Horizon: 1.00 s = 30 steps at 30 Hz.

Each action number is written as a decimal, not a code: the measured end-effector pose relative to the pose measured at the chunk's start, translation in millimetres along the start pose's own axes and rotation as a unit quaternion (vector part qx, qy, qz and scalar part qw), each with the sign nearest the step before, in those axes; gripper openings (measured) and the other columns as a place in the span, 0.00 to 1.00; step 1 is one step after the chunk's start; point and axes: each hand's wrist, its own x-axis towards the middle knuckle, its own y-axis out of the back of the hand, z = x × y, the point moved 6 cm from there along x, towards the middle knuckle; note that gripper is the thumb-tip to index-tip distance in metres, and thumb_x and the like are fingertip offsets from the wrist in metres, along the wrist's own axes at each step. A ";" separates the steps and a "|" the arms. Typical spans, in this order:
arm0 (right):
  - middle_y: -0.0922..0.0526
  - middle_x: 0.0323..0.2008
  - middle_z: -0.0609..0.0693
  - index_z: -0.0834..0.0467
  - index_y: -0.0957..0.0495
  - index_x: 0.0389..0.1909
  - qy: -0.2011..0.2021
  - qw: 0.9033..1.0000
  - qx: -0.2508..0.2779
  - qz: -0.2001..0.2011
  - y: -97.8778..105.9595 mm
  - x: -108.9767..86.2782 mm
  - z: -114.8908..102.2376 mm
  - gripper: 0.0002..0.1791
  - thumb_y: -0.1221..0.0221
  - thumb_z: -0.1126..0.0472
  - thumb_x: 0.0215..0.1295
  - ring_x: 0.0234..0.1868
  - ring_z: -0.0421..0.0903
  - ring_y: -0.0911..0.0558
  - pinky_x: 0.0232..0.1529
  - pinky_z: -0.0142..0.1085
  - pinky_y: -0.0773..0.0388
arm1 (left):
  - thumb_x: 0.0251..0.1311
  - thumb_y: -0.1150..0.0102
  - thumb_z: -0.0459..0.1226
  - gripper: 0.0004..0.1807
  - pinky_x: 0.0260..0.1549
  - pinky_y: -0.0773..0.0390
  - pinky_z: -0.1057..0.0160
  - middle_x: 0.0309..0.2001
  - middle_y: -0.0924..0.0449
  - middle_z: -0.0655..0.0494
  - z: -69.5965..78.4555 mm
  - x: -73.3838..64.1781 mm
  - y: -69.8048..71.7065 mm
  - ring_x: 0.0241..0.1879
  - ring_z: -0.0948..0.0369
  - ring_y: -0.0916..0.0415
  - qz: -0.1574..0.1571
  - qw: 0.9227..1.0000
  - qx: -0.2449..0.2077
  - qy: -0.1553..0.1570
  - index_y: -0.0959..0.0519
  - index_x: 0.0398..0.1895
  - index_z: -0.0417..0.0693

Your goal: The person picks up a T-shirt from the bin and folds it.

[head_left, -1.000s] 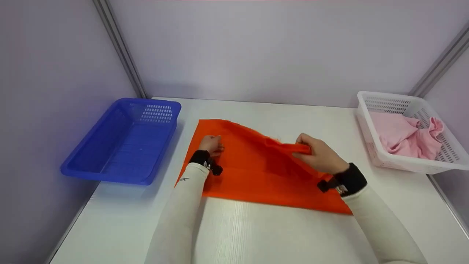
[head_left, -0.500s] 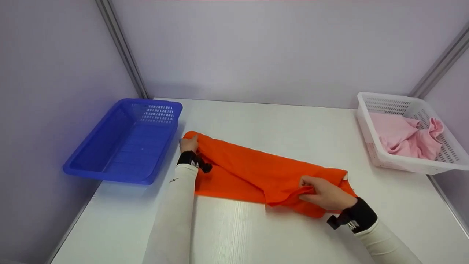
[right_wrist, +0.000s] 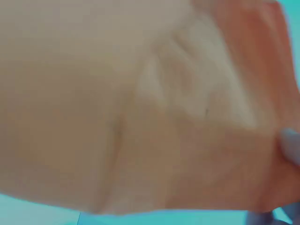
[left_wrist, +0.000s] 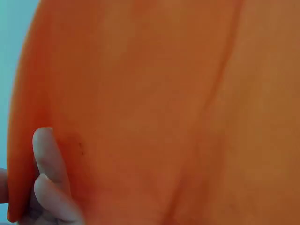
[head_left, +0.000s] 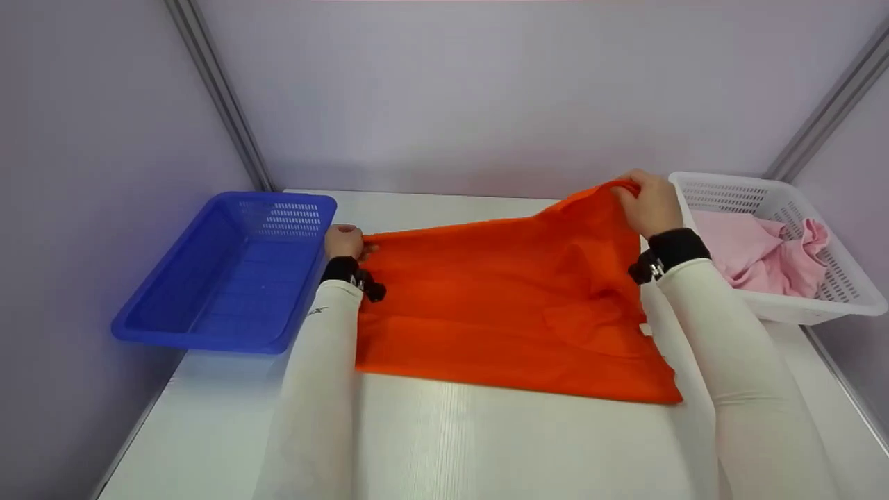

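Observation:
An orange shirt (head_left: 472, 298) is spread across the middle of the white table, its near edge lying on the tabletop. At its far left corner, my left hand (head_left: 344, 242) pinches the edge; in the left wrist view the fingers (left_wrist: 49, 154) show on the front of the cloth, with the thumb at the other side of the edge. My right hand (head_left: 653, 203) grips the far right corner and holds it raised, so the cloth slopes up with creases below. A small white label (head_left: 646, 329) shows at the right side. Blurred cloth fills most of the right wrist view.
Left of the shirt stands a blue plastic basket (head_left: 297, 292) with nothing in it. A white basket (head_left: 851, 288) at the right holds pink cloth (head_left: 746, 250), close beside my right forearm. Pale wall panels (head_left: 472, 97) enclose the table at the back and sides.
My right hand first drew the cloth toward the near edge, then swung it up to the far right. My left hand shifted left to the corner and pinched it. The shirt is spread wider.

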 end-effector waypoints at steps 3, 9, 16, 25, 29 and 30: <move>0.15 0.49 0.68 0.63 0.16 0.51 -0.002 1.000 0.008 0.028 -1.6 0.2 8.6 0.13 0.41 0.60 0.75 0.51 0.65 0.20 0.59 0.58 0.23 | 0.78 0.57 0.36 0.20 0.19 0.23 0.73 0.49 0.22 0.41 3.4 -3.2 -5.1 0.15 0.69 0.22 -0.026 1.000 -0.004 -0.003 0.32 0.67 0.36; 0.14 0.45 0.66 0.64 0.16 0.50 0.051 0.998 0.019 0.007 -2.7 -30.9 18.4 0.14 0.42 0.57 0.76 0.41 0.57 0.23 0.48 0.43 0.24 | 0.77 0.55 0.37 0.18 0.17 0.26 0.73 0.31 0.29 0.53 3.2 -8.5 1.0 0.15 0.68 0.28 -0.024 0.999 0.042 -0.021 0.28 0.62 0.35; 0.11 0.34 0.56 0.61 0.14 0.41 0.119 0.992 0.030 -0.012 15.6 -100.8 23.7 0.07 0.37 0.61 0.72 0.32 0.30 0.27 0.35 0.20 0.31 | 0.77 0.54 0.36 0.17 0.16 0.33 0.70 0.25 0.32 0.57 -8.8 -32.4 8.9 0.16 0.66 0.35 -0.067 0.995 0.066 -0.025 0.26 0.59 0.35; 0.29 0.21 0.38 0.49 0.22 0.27 0.090 0.967 0.000 -0.237 -39.8 -197.4 42.2 0.10 0.34 0.57 0.69 0.26 0.35 0.31 0.29 0.30 0.32 | 0.76 0.62 0.33 0.18 0.18 0.32 0.66 0.32 0.31 0.52 -57.1 -59.9 21.0 0.18 0.63 0.38 -0.126 0.971 0.201 -0.019 0.23 0.55 0.35; 0.24 0.25 0.37 0.48 0.19 0.32 0.081 0.952 -0.022 -0.295 -59.1 -211.3 49.9 0.05 0.34 0.56 0.68 0.29 0.34 0.28 0.33 0.30 0.28 | 0.75 0.61 0.32 0.16 0.18 0.25 0.67 0.31 0.30 0.52 -67.7 -61.6 22.5 0.17 0.64 0.33 -0.131 0.971 0.199 -0.014 0.23 0.53 0.35; 0.23 0.27 0.38 0.48 0.18 0.34 0.080 0.955 -0.019 -0.286 -57.6 -210.9 50.1 0.03 0.34 0.57 0.68 0.30 0.34 0.28 0.34 0.29 0.26 | 0.76 0.60 0.32 0.16 0.18 0.25 0.68 0.30 0.30 0.52 -67.4 -61.8 23.1 0.16 0.64 0.32 -0.128 0.975 0.183 -0.015 0.23 0.54 0.35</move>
